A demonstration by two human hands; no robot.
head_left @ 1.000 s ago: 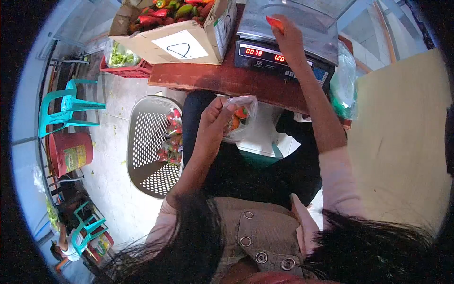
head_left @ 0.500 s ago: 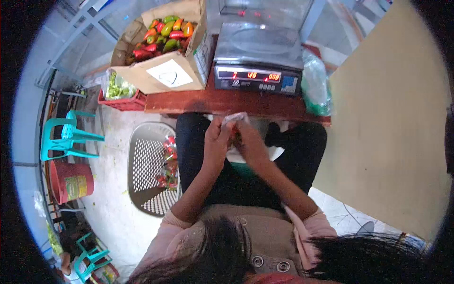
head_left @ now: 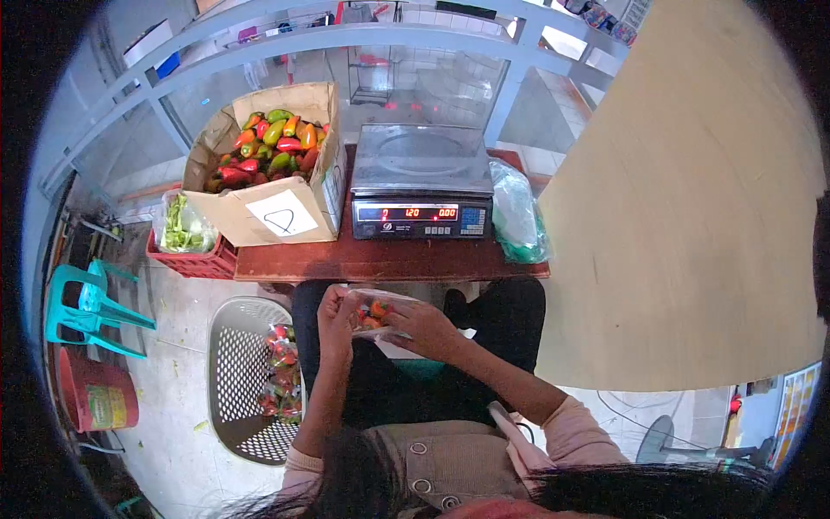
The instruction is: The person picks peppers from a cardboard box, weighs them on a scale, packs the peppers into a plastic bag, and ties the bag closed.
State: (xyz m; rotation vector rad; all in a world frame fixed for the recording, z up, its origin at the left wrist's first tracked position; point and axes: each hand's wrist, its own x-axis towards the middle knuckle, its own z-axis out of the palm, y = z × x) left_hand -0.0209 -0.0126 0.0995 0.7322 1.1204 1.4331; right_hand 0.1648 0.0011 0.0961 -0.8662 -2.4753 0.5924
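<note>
Above my lap, a clear plastic bag (head_left: pixel 373 313) with red and orange peppers inside is held between my two hands. My left hand (head_left: pixel 335 322) grips the bag's left end, fingers closed on it. The fingers of my right hand (head_left: pixel 424 329) are wrapped round its right side. Beyond them, on a red-brown table (head_left: pixel 389 260), a digital scale (head_left: pixel 422 216) shows lit red digits and has a bare metal plate. Left of the scale stands an open cardboard box (head_left: pixel 281 213) of red, green and orange peppers.
Plastic bags (head_left: pixel 517 212) lie right of the scale. A grey perforated basket (head_left: pixel 233 381) with bagged peppers stands on the floor at left. Beyond it are a red crate (head_left: pixel 194 261), teal chairs (head_left: pixel 82 316) and a red bucket (head_left: pixel 95 394). A wooden panel (head_left: pixel 683 216) borders the right.
My right hand has come down from the scale with a red pepper and now holds the bag with my left. The view has tilted up, and the scale plate is bare.
</note>
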